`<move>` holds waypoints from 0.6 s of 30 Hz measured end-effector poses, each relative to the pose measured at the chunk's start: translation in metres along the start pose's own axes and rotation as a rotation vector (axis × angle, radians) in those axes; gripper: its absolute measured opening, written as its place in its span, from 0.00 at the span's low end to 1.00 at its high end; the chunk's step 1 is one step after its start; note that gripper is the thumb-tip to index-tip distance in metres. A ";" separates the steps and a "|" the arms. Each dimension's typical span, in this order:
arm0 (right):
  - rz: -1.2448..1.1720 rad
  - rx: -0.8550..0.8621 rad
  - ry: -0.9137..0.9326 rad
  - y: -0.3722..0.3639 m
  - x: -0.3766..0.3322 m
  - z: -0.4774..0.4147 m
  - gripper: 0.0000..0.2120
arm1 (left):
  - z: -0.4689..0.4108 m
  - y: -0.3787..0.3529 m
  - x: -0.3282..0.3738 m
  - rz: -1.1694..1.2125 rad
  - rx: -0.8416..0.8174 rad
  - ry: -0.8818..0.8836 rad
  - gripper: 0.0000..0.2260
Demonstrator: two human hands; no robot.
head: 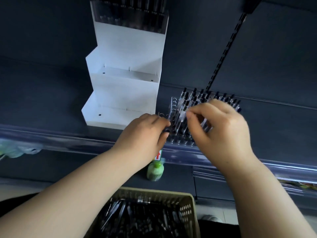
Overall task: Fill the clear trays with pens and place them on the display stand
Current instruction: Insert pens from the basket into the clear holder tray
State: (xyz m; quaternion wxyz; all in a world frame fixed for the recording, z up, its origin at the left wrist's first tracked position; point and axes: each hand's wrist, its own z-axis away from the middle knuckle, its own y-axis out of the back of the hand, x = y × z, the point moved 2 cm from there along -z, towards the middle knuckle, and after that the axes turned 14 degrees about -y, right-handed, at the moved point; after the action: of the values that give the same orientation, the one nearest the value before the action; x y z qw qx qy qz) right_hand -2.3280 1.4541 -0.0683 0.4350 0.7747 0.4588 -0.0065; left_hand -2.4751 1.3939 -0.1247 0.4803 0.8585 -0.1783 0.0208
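A clear tray (173,107) with round holes stands on the dark shelf, right of the white stepped display stand (123,86). Several black-capped pens (193,98) stand upright in it. My left hand (145,133) grips the tray's near left corner. My right hand (217,124) pinches a clear pen (180,117) with thumb and forefinger over the tray; other pens seem to lie under its curled fingers. The stand's top tier holds a tray of dark pens (130,16); its two lower tiers hold nothing.
A beige perforated basket (187,203) full of loose pens sits below my arms. A green bottle (155,170) stands on the lower shelf under a clear shelf-edge strip (68,140). A black slotted upright (226,48) runs up the back wall.
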 end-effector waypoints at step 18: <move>0.315 -0.854 -0.498 -0.058 0.012 0.191 0.10 | 0.182 -0.046 0.049 0.026 -0.512 0.403 0.14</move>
State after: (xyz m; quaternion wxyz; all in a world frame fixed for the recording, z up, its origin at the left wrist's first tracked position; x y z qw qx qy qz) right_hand -2.2883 1.3445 -0.2311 0.8040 0.5629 0.1809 0.0627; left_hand -2.4387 1.2500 -0.2505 0.7060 0.6860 -0.0900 0.1512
